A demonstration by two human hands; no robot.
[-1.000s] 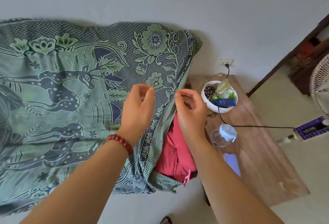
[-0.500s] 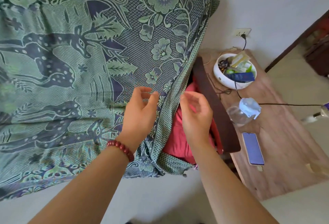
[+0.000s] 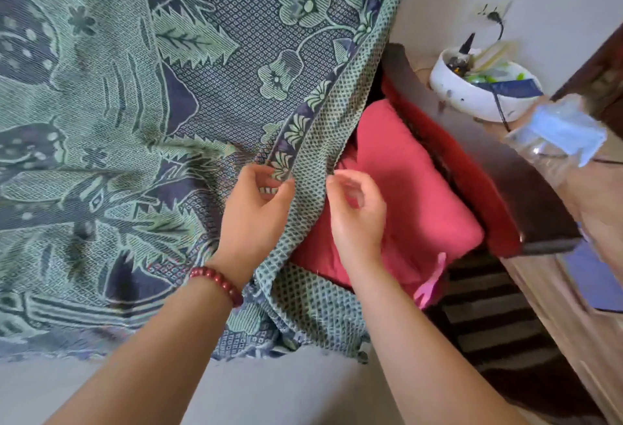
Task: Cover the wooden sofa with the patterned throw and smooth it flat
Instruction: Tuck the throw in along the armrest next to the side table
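The patterned throw (image 3: 168, 121), green and navy with deer and flowers, lies spread over most of the wooden sofa. Its right border hangs in folds short of the dark armrest (image 3: 488, 154), and a pink cushion (image 3: 414, 195) shows between them. My left hand (image 3: 256, 212), with a red bead bracelet on the wrist, pinches the throw's flowered border. My right hand (image 3: 357, 222) is just to the right of it, over the cushion, with fingers curled and thumb and forefinger at the throw's very edge. The sofa's slatted seat (image 3: 488, 306) shows below the cushion.
A wooden side table (image 3: 593, 340) stands right of the armrest. On it are a white bowl (image 3: 472, 100) of small items, a clear plastic container (image 3: 553, 141) and a phone (image 3: 596, 279). A cable runs from the wall socket (image 3: 494, 11). Pale floor lies below.
My view has dropped closer to the sofa's right end. Both hands have moved down along the throw's border, and more of the pink cushion and armrest now shows.
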